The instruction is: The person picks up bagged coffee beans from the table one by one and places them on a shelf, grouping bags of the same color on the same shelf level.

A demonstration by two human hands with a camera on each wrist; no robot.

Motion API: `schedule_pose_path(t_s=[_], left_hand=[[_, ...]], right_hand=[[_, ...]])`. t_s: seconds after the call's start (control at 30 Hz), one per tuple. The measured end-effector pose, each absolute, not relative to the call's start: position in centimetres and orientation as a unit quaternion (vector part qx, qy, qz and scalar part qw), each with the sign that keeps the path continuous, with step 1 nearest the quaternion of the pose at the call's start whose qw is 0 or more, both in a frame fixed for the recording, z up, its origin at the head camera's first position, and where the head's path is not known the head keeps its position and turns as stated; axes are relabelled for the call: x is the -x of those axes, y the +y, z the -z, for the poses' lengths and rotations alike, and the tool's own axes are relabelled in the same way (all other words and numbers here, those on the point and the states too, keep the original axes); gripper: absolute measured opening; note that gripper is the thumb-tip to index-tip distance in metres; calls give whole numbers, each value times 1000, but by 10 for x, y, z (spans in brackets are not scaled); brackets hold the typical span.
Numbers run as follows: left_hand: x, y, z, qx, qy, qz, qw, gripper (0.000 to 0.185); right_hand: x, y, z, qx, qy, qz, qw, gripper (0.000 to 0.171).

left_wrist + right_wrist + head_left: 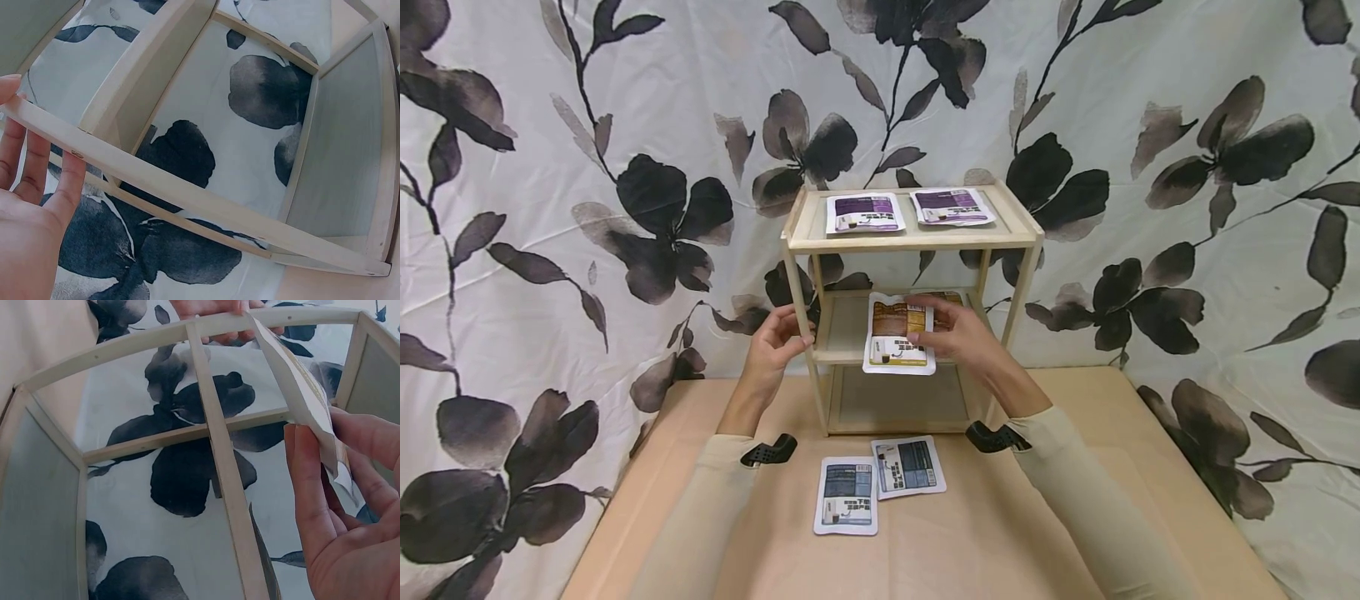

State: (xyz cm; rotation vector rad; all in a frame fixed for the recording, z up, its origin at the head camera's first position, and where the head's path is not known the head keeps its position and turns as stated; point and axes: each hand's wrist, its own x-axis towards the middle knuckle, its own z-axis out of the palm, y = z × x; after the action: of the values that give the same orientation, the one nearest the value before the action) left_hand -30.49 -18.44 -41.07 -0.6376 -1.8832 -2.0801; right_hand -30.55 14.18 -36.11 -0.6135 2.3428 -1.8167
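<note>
A three-tier wooden shelf rack (917,245) stands in front of me. My left hand (767,346) grips its left front post (187,194), thumb on one side and fingers on the other. In my right hand (964,335), between thumb and fingers, is a white pouch with a brown and yellow print (898,354). It is tilted at the front of the middle shelf (842,329), and the right wrist view shows the pouch (300,394) edge-on. Behind it, part of another brown-printed pouch (953,297) shows, mostly hidden by the hand.
Two purple-printed pouches (867,214) lie side by side on the top shelf. On the table (760,525) before the rack are two blue-printed pouches (847,496), one slightly overlapping the other. The bottom shelf (895,404) sits just above the tabletop. A floral cloth (685,100) hangs behind.
</note>
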Motion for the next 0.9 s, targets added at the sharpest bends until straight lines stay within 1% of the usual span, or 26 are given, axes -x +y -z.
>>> schedule_pose_path(t_s=[0.1,0.23,0.43,0.53,0.7,0.9], left_hand=[[305,-185,410,220,-648,717,130,43],[306,-185,411,224,-649,715,132,45],[306,-186,411,227,-650,713,132,43],[306,-186,412,225,-650,714,131,43],[307,-186,412,223,-653,712,132,43],[307,-185,411,220,-650,715,133,44]], right_hand=[[314,138,357,200,784,585,55,60],[325,133,355,202,790,576,53,60],[338,129,353,204,800,561,61,63],[344,127,352,205,800,560,70,66],[354,122,349,211,783,577,101,70],[365,116,346,212,788,567,111,71]])
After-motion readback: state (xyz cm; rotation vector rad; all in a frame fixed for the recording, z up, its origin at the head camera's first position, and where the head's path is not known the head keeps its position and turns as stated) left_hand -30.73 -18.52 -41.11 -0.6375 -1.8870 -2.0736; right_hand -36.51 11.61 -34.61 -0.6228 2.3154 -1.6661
